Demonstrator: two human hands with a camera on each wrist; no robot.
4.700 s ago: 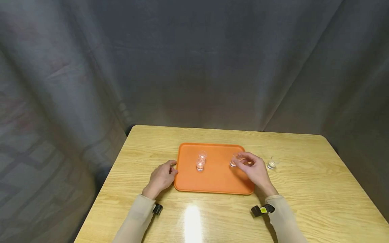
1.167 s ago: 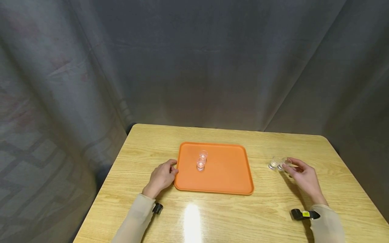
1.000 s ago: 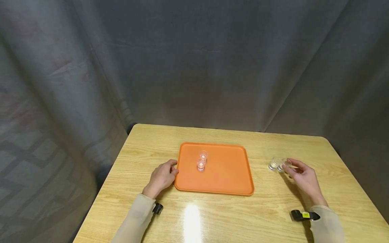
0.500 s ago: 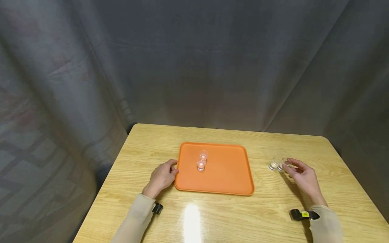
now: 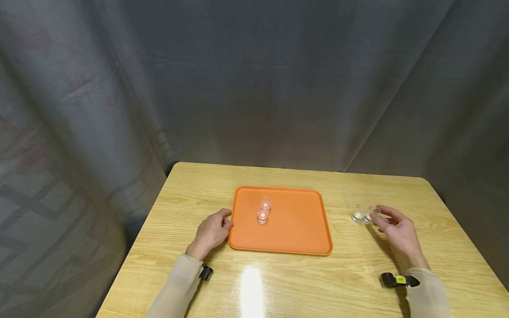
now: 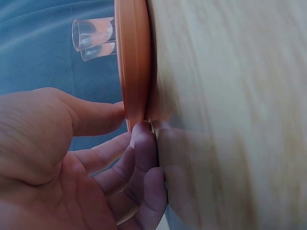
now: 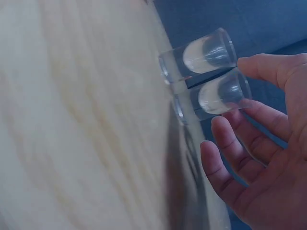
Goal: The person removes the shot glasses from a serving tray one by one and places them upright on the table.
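My left hand [image 5: 211, 230] holds the left rim of an orange tray [image 5: 294, 234], its thumb on the rim and its curled fingers at the lower edge, as the left wrist view shows. Two clear shot glasses stand on the tray, a front glass [image 5: 262, 216] and one behind it [image 5: 267, 203]. Right of the tray, two more stand side by side on the wooden table: a left glass [image 7: 204, 52] and a right glass [image 7: 218, 98]. Around the rim of the right one, my right hand [image 5: 399, 229] has its thumb and fingers loosely spread, fingertips at or just off the glass.
The wooden table [image 5: 310, 282] has rounded far corners, and a dark grey curtain [image 5: 254, 88] hangs behind it. Bare wood lies between the tray and the right-hand glasses. A black band [image 5: 399, 280] sits on the right wrist.
Since the oldest frame, my right hand has carried a shot glass off the tray to the table beside the other one. Its fingers have just loosened slightly. The left hand stays put.
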